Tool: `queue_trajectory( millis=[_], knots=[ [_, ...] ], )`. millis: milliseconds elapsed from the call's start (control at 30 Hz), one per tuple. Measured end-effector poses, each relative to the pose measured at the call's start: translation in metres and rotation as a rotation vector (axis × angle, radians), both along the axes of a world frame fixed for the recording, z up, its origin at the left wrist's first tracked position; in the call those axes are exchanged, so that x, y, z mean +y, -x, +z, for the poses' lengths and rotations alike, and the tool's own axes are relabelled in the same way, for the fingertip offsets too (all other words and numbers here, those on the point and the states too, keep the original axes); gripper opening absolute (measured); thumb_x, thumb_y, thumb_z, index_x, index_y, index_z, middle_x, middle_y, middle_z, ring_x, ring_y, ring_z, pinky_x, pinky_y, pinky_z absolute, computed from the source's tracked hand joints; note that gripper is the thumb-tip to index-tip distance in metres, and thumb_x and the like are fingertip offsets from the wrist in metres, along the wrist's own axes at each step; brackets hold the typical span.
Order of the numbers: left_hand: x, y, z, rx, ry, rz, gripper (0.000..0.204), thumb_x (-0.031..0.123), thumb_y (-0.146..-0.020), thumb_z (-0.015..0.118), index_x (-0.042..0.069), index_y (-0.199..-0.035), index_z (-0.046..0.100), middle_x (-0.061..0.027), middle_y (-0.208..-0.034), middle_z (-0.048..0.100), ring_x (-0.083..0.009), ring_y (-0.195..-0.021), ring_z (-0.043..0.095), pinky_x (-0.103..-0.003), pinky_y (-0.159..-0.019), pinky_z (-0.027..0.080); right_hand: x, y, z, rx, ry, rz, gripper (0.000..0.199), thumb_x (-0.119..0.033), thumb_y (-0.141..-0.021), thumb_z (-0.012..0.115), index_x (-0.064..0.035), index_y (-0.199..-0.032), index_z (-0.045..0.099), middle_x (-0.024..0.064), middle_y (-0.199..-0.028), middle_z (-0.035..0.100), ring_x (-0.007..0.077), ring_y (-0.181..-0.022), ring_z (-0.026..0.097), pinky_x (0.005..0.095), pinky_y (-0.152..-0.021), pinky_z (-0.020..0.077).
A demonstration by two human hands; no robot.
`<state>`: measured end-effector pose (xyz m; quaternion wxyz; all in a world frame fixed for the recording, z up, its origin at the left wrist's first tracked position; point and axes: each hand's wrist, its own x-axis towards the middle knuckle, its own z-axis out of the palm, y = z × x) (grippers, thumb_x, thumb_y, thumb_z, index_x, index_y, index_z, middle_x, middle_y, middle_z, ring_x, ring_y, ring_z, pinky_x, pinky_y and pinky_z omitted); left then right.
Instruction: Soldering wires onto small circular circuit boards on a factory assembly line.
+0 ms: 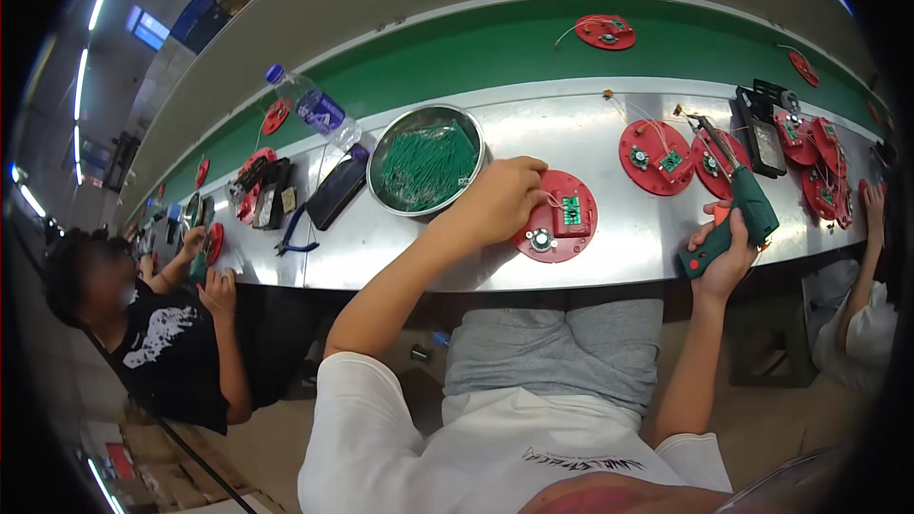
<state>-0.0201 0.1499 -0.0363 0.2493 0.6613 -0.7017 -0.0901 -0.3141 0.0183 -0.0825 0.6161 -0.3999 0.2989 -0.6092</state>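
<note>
Head view: the left hand (505,195) is resting bent, nearly closed fingers at the upper-left edge of the red disc (562,219) on the surface (381,262); any pinched wire is not showing clearly. The right hand (727,257) is wrapping the green pistol-shaped tool (752,207). Careless lowering could damage the neighbouring disc (710,181).

Runs across as a long, shiny silver metal bench (538,124), with a flat green band (514,57) behind it bearing a round red disc with a trailing wire (606,31). Carries a round steel bowl (455,116), a clear plastic bottle with a blue cap (322,111), a flat black rectangular object (338,192) and blue-handled pliers (300,247). Holds, farther right, a red plastic disc with a green circuit board (560,219) near the front edge, two similar red discs (655,158) close together, and a red heap of wired discs (821,168).
</note>
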Motion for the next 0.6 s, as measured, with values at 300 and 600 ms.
queue_trajectory(
  millis=[300,600],
  knots=[
    [0.028,-0.072,0.027,-0.18,0.265,0.552,0.015,0.014,-0.083,0.064,0.001,-0.085,0.071,-0.0189,-0.092,0.07,-0.0382,-0.091,0.066,-0.046,-0.083,0.052,0.004,0.0,0.003,0.07,0.023,0.003,0.028,-0.022,-0.1,0.052,0.0032,-0.11,0.056,0.0142,-0.091,0.063,0.0138,-0.052,0.055,0.0285,-0.046,0.0454],
    [0.022,-0.093,0.0,-0.183,-0.103,0.831,0.023,0.015,-0.08,0.06,0.002,-0.093,0.073,-0.0242,-0.094,0.071,-0.0413,-0.092,0.069,-0.051,-0.082,0.056,-0.008,0.007,-0.02,0.129,-0.042,0.091,0.035,-0.03,-0.104,0.041,0.0013,-0.107,0.057,0.0125,-0.094,0.062,0.0125,-0.059,0.05,0.0289,-0.052,0.0427]
  ],
)
